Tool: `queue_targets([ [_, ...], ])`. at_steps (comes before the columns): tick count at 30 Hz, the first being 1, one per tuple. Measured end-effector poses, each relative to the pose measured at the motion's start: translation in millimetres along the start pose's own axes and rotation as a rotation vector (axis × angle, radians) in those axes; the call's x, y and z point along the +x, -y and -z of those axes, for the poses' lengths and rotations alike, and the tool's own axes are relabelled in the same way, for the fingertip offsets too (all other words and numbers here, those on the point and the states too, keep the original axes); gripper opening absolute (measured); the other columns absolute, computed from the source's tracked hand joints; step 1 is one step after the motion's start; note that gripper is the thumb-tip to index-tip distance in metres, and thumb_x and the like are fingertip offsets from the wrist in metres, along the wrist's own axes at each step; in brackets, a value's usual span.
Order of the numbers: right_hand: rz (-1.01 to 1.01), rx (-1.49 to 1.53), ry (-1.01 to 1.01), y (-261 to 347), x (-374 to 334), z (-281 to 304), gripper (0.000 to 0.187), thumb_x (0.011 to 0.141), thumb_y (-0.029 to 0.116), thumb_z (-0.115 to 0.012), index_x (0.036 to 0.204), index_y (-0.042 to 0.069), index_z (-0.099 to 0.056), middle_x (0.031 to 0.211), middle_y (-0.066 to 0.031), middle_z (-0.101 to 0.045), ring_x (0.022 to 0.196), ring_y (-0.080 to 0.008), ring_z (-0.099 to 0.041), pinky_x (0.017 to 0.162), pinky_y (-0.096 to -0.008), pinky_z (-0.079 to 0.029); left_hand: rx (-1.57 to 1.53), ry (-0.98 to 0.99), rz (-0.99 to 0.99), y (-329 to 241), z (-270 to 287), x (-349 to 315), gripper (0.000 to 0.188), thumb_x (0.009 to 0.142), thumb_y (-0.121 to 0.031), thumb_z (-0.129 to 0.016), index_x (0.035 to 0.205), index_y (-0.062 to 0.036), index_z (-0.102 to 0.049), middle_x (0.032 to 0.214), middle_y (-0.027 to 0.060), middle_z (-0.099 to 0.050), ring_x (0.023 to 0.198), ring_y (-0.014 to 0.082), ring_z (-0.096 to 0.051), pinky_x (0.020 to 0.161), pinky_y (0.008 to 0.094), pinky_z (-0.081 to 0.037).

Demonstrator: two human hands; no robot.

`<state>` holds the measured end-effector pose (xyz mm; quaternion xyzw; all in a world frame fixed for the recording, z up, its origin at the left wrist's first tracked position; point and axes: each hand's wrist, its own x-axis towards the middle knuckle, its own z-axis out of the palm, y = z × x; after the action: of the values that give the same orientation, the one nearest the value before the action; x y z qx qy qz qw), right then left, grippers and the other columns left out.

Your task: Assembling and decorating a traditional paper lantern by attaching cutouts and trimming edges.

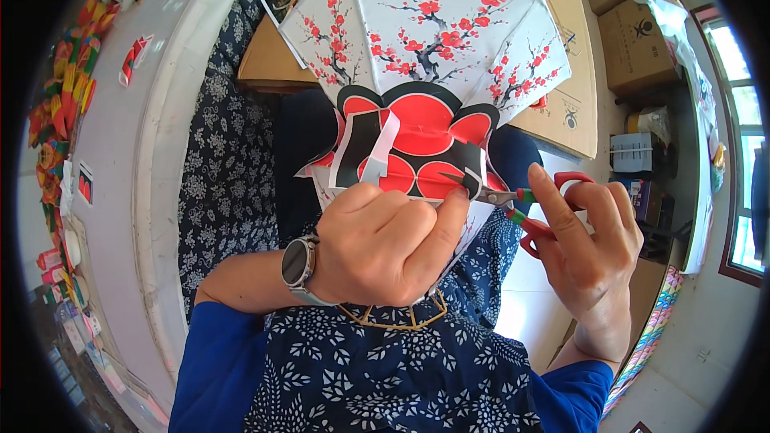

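Observation:
My left hand (393, 240), a watch on its wrist, is closed on the lower edge of a red and black paper piece (425, 120) with rounded lobes and thin white borders. My right hand (589, 240) grips scissors (501, 198) with red and green handles. Their blades reach to the paper's lower right edge, close to my left thumb; whether they are cutting is too small to tell. Pale strips (385, 144) lie across the paper's left part. Behind it spreads a white, ribbed lantern-like form (433, 24) printed with red blossom branches.
Under and behind the white form is a cardboard box (581, 72). More cartons (638, 44) stand at the far right. A long pale table (152, 152) runs along the left, with small red paper pieces (135, 60) on it. Thin bamboo-like sticks (393, 325) show at my lap.

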<state>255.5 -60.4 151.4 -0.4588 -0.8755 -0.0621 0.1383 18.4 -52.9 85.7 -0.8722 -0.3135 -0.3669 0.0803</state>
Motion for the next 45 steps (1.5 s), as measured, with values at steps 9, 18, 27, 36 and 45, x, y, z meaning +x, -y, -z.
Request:
queue_targets([
  [9, 0.041, -0.098, -0.032, 4.5, 0.4, 0.1, 0.067, 0.046, 0.002, -0.079, 0.112, 0.007, -0.074, 0.079, -0.0060, -0.052, 0.070, -0.0189, -0.053, 0.058, -0.0308, -0.050, -0.006, -0.051, -0.023, -1.5, -1.7, -0.2, 0.039, 0.067, -0.009, -0.067, 0.104, 0.0056, -0.072, 0.061, -0.0041, -0.041, 0.049, 0.0076, -0.043, 0.046, 0.0254, -0.027],
  [18, 0.009, -0.083, -0.014, 4.4, -1.5, -0.6, 0.066, 0.046, -0.001, -0.078, 0.111, 0.006, -0.074, 0.080, -0.0063, -0.053, 0.070, -0.0192, -0.054, 0.058, -0.0303, -0.050, -0.022, -0.074, -0.013, -1.0, -5.6, -0.6, 0.040, 0.065, -0.007, -0.066, 0.103, 0.0046, -0.072, 0.062, -0.0040, -0.042, 0.049, 0.0076, -0.043, 0.046, 0.0247, -0.029],
  [27, -0.005, -0.088, -0.003, 3.2, -1.9, -0.5, 0.059, 0.053, 0.001, -0.080, 0.111, 0.006, -0.074, 0.078, -0.0064, -0.054, 0.069, -0.0184, -0.053, 0.057, -0.0291, -0.050, -0.013, -0.084, 0.005, -1.1, -9.2, -3.3, 0.043, 0.062, -0.007, -0.065, 0.103, 0.0039, -0.073, 0.063, -0.0036, -0.046, 0.051, 0.0079, -0.045, 0.046, 0.0241, -0.030],
  [36, -0.005, -0.082, 0.003, 2.2, -1.4, 1.8, 0.059, 0.053, 0.002, -0.080, 0.112, 0.006, -0.074, 0.077, -0.0062, -0.054, 0.068, -0.0182, -0.053, 0.058, -0.0284, -0.051, -0.069, -0.066, 0.023, -1.1, -6.7, -1.4, 0.044, 0.061, -0.008, -0.064, 0.103, 0.0040, -0.073, 0.065, -0.0034, -0.049, 0.051, 0.0082, -0.046, 0.047, 0.0242, -0.031],
  [45, -0.014, -0.086, 0.012, 4.6, 1.4, 2.0, 0.059, 0.054, 0.002, -0.080, 0.112, 0.007, -0.074, 0.076, -0.0059, -0.054, 0.067, -0.0182, -0.053, 0.059, -0.0291, -0.052, -0.084, -0.077, 0.036, -1.8, -8.0, -2.2, 0.044, 0.061, -0.008, -0.064, 0.102, 0.0042, -0.073, 0.065, -0.0031, -0.050, 0.052, 0.0082, -0.046, 0.047, 0.0242, -0.031],
])
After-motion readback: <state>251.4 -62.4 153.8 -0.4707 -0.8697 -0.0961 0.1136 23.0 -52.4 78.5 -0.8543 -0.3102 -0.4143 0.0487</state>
